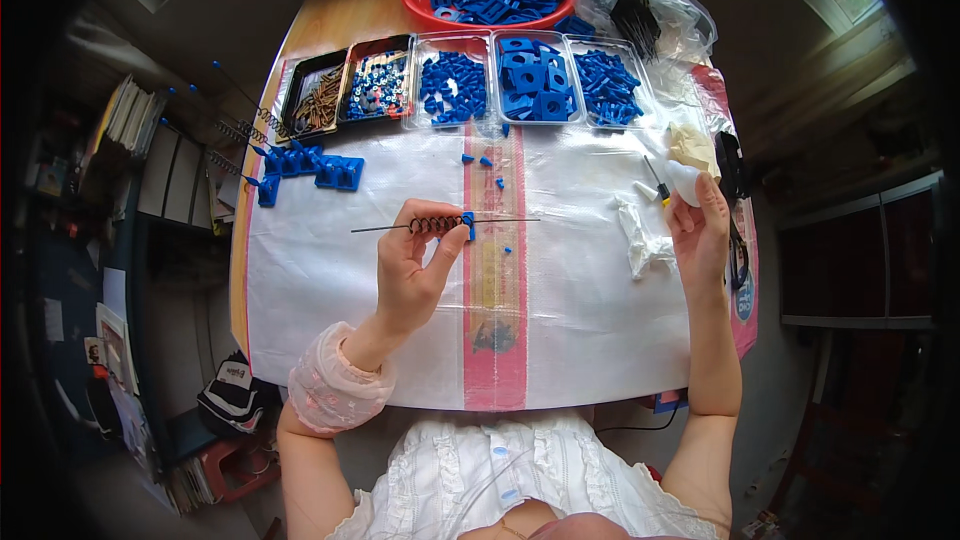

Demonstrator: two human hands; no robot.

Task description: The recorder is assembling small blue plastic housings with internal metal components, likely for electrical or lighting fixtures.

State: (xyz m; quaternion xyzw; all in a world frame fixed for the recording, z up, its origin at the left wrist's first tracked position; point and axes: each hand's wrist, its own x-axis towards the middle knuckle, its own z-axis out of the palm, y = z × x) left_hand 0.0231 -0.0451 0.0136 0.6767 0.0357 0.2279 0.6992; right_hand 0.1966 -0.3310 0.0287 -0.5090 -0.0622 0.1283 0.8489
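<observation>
Above the middle of the table, my left hand (pixel 412 270) pinches a thin dark rod (pixel 515 220) lying crosswise. A black coil spring (pixel 432 225) surrounds the rod, and a small blue plastic piece (pixel 470 228) sits at the spring's right end, by my fingertips. At the right side, my right hand (pixel 704 245) is closed around a white, rounded object (pixel 684 182), perhaps a small bottle; the fingers partly cover it. Close to that hand are a screwdriver-like tool (pixel 656 180) with a dark shaft and yellow end, and crumpled white plastic (pixel 645 238).
Along the back stand trays of brass-coloured screws (pixel 322 98), small nuts (pixel 378 85) and blue parts (pixel 535 80). Behind them is a red basin (pixel 412 2) of blue pieces. Blue assemblies with springs (pixel 300 162) stand at left. Several tiny blue pieces (pixel 501 183) lie scattered mid-table.
</observation>
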